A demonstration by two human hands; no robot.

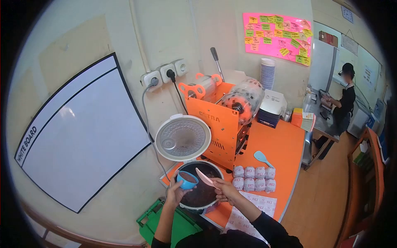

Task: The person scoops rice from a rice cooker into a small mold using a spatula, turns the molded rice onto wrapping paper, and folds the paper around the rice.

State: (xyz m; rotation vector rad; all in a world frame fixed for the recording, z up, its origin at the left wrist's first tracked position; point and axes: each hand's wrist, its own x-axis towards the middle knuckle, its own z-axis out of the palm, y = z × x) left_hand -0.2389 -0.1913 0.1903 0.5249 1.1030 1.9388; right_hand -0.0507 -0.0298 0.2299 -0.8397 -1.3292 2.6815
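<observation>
My left hand (175, 194) is wrapped round a small blue bowl (188, 178) with brownish food in it, held over the left side of an open rice cooker (201, 194). In my right hand (225, 191) is the handle of a pink paddle (205, 178), its blade pointing up and left beside the bowl. Dark brown contents show inside the cooker pot. Its lid (183, 137) stands raised behind. To the right, wrapped portions (249, 184) sit in two rows, with printed wrapping paper (259, 202) in front of them.
An orange sealing machine (215, 128) stands behind the cooker. A light blue paddle (262, 157) lies on the orange table (285, 153). Stacked cups (267, 73) and boxes (271, 105) are at the back. A green bin (165, 225) stands below left. Another person (345, 101) works at a far counter.
</observation>
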